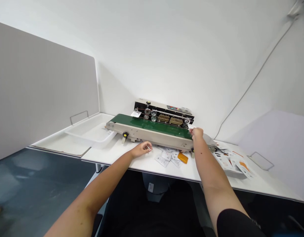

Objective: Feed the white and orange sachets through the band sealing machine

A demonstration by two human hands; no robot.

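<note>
A band sealing machine (166,118) with exposed rollers stands against the wall, and a green conveyor belt (152,124) runs along its front. My right hand (197,133) is at the belt's right end, its fingers closed on a small white packet (191,126) beside the machine's rollers. Another white packet (136,114) sticks out at the machine's left end. In front of the conveyor, my left hand (142,149) hovers low over the table with loosely curved fingers apart and nothing in them. Just right of it lie several white packets (166,156) and an orange packet (182,157).
At the left is a translucent plastic tray (98,144) with a few packets inside. A pile of white and orange packets (237,163) fills a container on the right. Grey partitions (45,82) border the white table (139,164). Below its front edge stands a grey bin (154,197).
</note>
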